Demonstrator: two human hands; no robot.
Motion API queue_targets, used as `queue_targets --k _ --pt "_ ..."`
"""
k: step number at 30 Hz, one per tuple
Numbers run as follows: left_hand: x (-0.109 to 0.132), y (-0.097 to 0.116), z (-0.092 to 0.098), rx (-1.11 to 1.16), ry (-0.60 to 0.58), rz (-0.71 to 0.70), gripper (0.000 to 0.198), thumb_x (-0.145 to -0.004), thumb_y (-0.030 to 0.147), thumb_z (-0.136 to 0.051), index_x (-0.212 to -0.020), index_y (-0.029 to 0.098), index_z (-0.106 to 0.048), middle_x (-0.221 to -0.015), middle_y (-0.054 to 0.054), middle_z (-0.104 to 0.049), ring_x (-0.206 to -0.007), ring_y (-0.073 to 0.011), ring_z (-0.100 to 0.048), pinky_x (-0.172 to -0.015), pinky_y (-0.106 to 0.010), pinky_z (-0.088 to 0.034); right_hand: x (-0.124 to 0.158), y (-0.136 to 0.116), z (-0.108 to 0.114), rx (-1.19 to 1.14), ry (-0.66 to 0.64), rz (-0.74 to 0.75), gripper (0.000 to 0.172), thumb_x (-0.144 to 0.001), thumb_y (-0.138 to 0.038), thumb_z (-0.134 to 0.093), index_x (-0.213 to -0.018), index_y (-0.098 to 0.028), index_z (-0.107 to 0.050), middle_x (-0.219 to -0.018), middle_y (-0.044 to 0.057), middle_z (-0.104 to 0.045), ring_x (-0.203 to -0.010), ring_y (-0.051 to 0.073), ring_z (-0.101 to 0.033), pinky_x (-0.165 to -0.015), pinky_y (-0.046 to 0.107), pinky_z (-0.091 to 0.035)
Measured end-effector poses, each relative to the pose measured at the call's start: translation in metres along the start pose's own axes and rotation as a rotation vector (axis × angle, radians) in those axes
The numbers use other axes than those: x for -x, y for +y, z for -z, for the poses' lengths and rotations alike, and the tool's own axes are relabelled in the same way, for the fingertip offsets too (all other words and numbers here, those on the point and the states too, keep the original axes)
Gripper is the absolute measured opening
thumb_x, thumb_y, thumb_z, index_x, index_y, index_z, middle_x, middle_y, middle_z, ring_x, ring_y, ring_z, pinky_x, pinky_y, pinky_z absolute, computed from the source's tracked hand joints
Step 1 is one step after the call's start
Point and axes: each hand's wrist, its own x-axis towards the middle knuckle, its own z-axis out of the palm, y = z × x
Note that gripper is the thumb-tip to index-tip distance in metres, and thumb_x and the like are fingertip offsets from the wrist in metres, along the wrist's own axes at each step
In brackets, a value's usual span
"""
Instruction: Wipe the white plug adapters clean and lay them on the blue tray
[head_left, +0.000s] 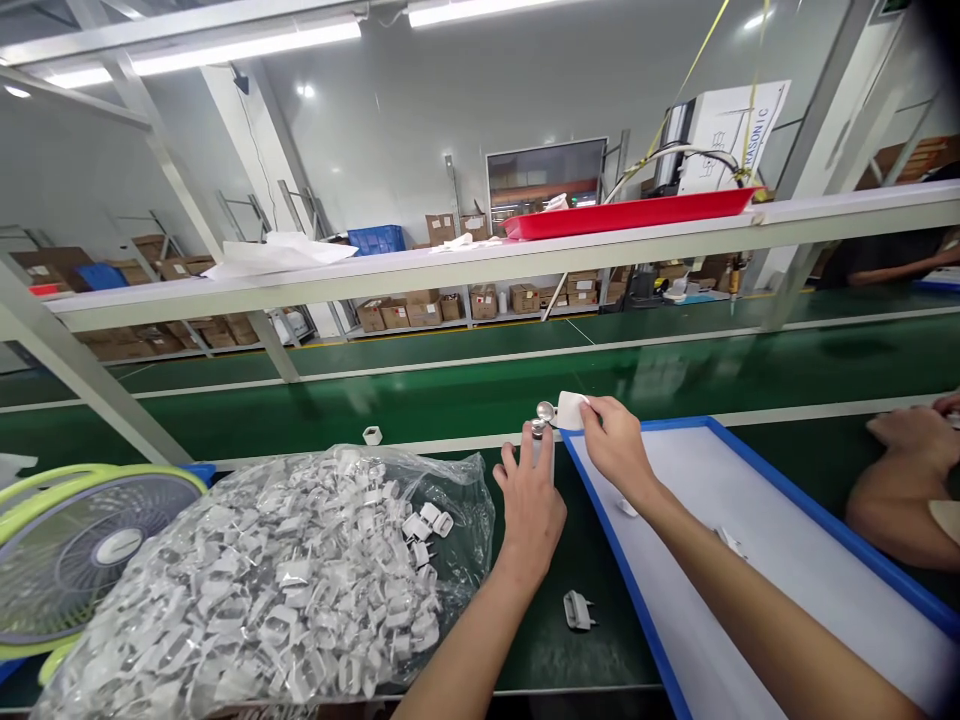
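My left hand (pixel 529 500) is closed around a slim white tool with a round metal head (pixel 545 412), held upright over the green belt. My right hand (pixel 616 440) pinches a small white plastic part (pixel 571 410) and holds it against that metal head. Both hands meet just above the far left corner of a blue-rimmed white tray (pixel 787 560). A single white plug piece (pixel 577 610) lies on the belt below my left wrist.
A clear bag full of white plastic parts (pixel 285 580) sits at left, beside a green fan (pixel 82 545). One loose white part (pixel 372 434) lies farther up the belt. Another person's hands (pixel 911 440) rest at the right edge. A shelf holding a red tray (pixel 630 212) crosses overhead.
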Motion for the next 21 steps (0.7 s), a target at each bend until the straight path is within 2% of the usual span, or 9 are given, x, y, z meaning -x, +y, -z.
queue_targets --k 4,10,15,21 --pt "0.000 0.003 0.001 0.050 0.024 0.023 0.090 -0.076 -0.005 -0.048 -0.157 0.031 -0.035 -0.164 -0.003 -0.035 -0.125 -0.0343 -0.045 -0.094 -0.048 -0.048 0.011 0.005 0.002 -0.026 0.038 -0.014 0.023 -0.101 -0.037 -0.060 -0.103 -0.016 -0.068 -0.101 0.004 -0.069 -0.094 0.018 -0.067 -0.088 0.040 -0.055" --pt "0.003 0.006 0.000 0.045 -0.013 0.013 0.091 -0.077 -0.007 -0.046 -0.158 0.031 -0.030 -0.167 -0.004 -0.029 -0.119 -0.0320 -0.048 -0.087 -0.045 -0.050 0.027 0.016 0.006 -0.078 0.058 -0.057 0.030 -0.103 -0.037 -0.049 -0.102 -0.017 -0.072 -0.101 0.006 -0.070 -0.093 0.021 -0.066 -0.084 0.038 -0.052" --pt "-0.003 0.010 0.004 0.066 0.010 0.019 0.074 -0.084 -0.001 -0.046 -0.153 0.026 -0.038 -0.160 -0.009 -0.039 -0.125 -0.0342 -0.044 -0.092 -0.047 -0.049 0.033 0.011 0.011 -0.111 0.060 -0.079 0.035 -0.100 -0.041 -0.047 -0.101 -0.019 -0.075 -0.103 0.008 -0.072 -0.092 0.025 -0.066 -0.082 0.038 -0.050" --pt "0.000 0.008 0.001 0.048 -0.024 0.005 0.085 -0.079 -0.006 -0.046 -0.156 0.027 -0.032 -0.165 -0.008 -0.032 -0.115 -0.0307 -0.049 -0.084 -0.044 -0.051 0.034 0.005 0.011 -0.134 0.053 -0.083 0.036 -0.099 -0.043 -0.047 -0.101 -0.019 -0.074 -0.104 0.008 -0.072 -0.092 0.025 -0.066 -0.082 0.037 -0.049"
